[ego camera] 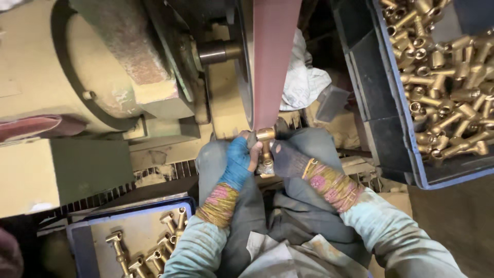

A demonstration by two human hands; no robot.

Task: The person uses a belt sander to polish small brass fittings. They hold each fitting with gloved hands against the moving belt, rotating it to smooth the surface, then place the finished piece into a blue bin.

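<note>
Nearest to me, at my left knee, stands a blue tray (77, 237) with only a few brass fittings (149, 247) lying in it, apart from each other on its bare floor. Over my lap are my two sleeves and the patterned cuffs on both wrists.

My left hand (237, 163), in a blue glove, is closed around the lower part of one brass fitting (266, 149). My right hand (289, 158), in a dark glove with a hole in it, is closed on the same piece from the other side. Together they hold the fitting upright, and its top end is touching the lower end of the reddish sanding belt (272, 62), just where the belt goes around the wheel (246, 77).

So I judge the step in hand is the grinding of this one piece. The next move, I think, needs a firm grip and a slow turn of the fitting, so another face meets the belt while my fingertips stay away from it.

Behind the belt lies a white rag (303, 77). On the left is the beige motor housing (67, 67). Far on my right a big blue crate (411, 154) is heaped with many brass fittings (447, 87).
</note>
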